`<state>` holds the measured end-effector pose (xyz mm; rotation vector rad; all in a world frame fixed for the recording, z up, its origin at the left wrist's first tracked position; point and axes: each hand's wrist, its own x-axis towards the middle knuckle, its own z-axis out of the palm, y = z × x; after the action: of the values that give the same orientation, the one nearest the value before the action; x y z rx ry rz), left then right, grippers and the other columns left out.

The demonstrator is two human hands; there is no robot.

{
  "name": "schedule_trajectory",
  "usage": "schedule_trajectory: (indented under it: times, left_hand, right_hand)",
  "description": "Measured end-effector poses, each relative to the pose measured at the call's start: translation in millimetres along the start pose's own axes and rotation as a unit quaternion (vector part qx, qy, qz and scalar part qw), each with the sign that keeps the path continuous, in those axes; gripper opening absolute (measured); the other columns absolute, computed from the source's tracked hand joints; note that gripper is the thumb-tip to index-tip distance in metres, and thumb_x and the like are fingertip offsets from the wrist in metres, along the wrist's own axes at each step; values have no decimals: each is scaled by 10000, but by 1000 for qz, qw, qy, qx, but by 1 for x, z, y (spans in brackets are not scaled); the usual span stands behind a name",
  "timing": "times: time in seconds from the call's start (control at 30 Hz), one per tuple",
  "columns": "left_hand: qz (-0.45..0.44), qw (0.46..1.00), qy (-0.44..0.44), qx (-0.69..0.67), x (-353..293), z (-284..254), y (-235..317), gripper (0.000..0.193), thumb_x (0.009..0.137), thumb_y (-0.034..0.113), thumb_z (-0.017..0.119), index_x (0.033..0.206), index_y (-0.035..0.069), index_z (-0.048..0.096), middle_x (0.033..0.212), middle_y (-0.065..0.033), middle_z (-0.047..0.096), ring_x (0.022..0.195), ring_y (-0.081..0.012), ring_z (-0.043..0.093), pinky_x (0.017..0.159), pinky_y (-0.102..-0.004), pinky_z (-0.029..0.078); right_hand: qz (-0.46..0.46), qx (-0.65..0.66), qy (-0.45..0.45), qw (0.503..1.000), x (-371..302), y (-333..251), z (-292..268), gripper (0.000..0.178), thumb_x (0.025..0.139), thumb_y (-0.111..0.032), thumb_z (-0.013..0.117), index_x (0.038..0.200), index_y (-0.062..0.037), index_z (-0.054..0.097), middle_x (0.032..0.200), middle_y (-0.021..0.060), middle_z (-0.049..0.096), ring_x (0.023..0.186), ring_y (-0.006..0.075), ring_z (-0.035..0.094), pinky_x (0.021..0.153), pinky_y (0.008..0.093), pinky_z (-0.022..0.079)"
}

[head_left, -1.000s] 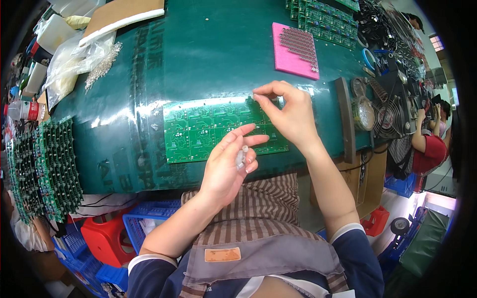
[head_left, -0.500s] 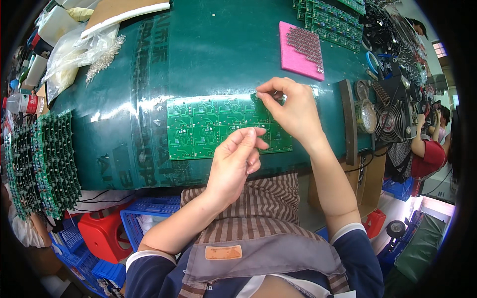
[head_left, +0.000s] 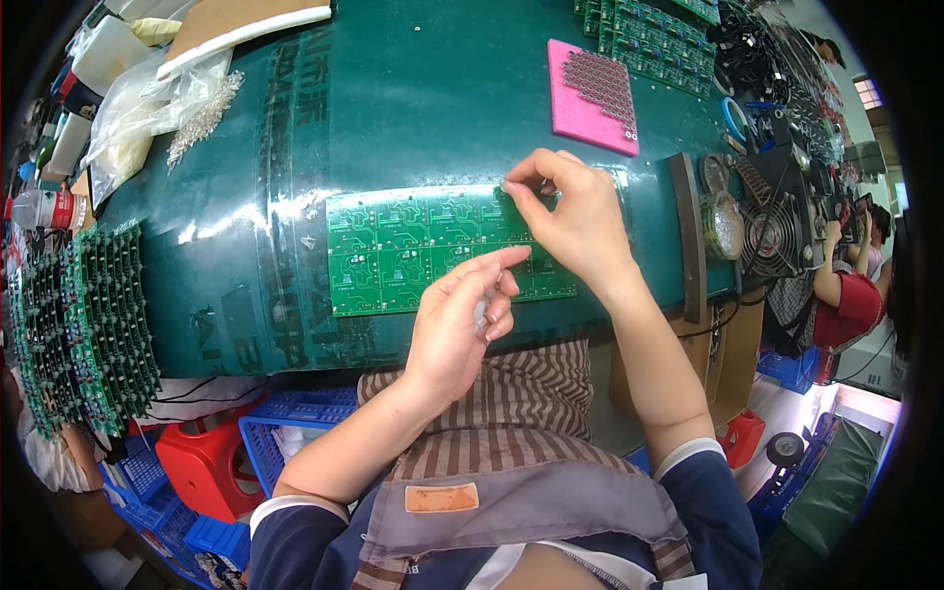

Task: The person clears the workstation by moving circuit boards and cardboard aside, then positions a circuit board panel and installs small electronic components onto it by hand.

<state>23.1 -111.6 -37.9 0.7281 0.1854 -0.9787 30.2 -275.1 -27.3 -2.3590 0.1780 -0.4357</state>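
Observation:
A green printed circuit board panel (head_left: 403, 258) lies flat on the green table mat. Over its upper right part, my right hand (head_left: 580, 211) is closed in a pinch, thumb and index fingertips at the board's far edge; whatever they hold is too small to make out. My left hand (head_left: 454, 320) hovers above the near edge of the panel, its index finger stretched toward the right hand. Its other fingers curl round small silvery parts (head_left: 482, 313) in the palm, whose kind I cannot make out.
A pink foam block (head_left: 567, 108) bearing rows of small metal parts lies beyond my right hand. Stacked circuit boards (head_left: 108, 324) stand at left; more (head_left: 659, 49) lie far right. Silvery pins (head_left: 206, 118) are heaped by a plastic bag. A black fan (head_left: 770, 236) stands right.
My left index finger has straightened and reaches further right, its thumb drawn back, so the silvery parts in the palm now show. My right hand stays pinched at nearly the same place.

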Motion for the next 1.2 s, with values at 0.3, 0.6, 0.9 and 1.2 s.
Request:
schedule_trajectory:
  times: [0.3, 0.6, 0.9, 1.2]
  left_hand:
    - [43, 998, -12, 46, 2, -1, -7, 178, 922, 123, 485, 1079, 39, 484, 907, -96, 578, 548, -27, 364, 485, -174, 321]
    - [50, 996, -12, 71, 3, -2, -10, 177, 908, 146, 529, 1046, 41, 496, 914, -105, 589, 514, -9, 349, 467, -166, 304]
    - [41, 994, 9, 100, 0, 2, -8, 233, 890, 164, 566, 1073, 23, 540, 901, -87, 589, 522, -6, 355, 471, -163, 303]
    - [40, 994, -5, 105, 0, -1, -8, 198, 893, 166, 560, 1038, 31, 553, 892, -100, 584, 531, -15, 367, 481, -174, 310]
  right_hand:
    - [-35, -3, 43, 998, -7, 1, 7, 75, 725, -3, 626, 760, -28, 565, 688, 99, 587, 677, 263, 579, 582, 351, 466]
    - [-83, -31, 28, 996, -11, 4, 4, 91, 714, 9, 631, 759, -29, 561, 767, 99, 593, 762, 269, 558, 642, 351, 463]
    - [-25, -166, 175, 970, 25, 52, -30, 89, 709, -81, 657, 785, -43, 629, 826, 126, 618, 838, 294, 562, 751, 379, 448]
    - [-19, -228, 210, 951, 43, 99, -32, 57, 764, -39, 606, 810, -33, 572, 824, 118, 567, 806, 306, 522, 748, 402, 425]
